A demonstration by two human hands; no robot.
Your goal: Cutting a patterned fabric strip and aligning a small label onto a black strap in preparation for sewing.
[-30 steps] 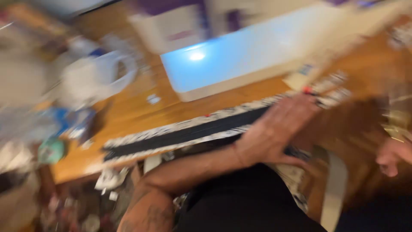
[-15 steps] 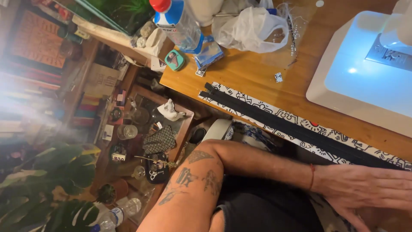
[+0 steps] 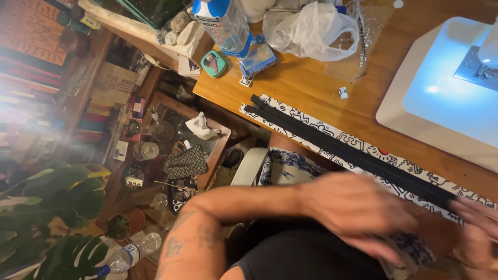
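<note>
Our hands, left (image 3: 358, 212) and right (image 3: 480, 233), blurred, grip indeterminable, by black zipper (image 3: 342, 148) on patterned fabric strip (image 3: 311, 123), wooden tabletop (image 3: 311, 83).

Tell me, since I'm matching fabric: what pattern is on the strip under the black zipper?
White with black line doodles on the strip; head view.

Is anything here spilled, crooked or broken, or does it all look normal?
Nothing looks spilled or broken. The patterned fabric strip with its black zipper overhangs the wooden table edge at its left end. The left hand is motion-blurred above it.
</note>
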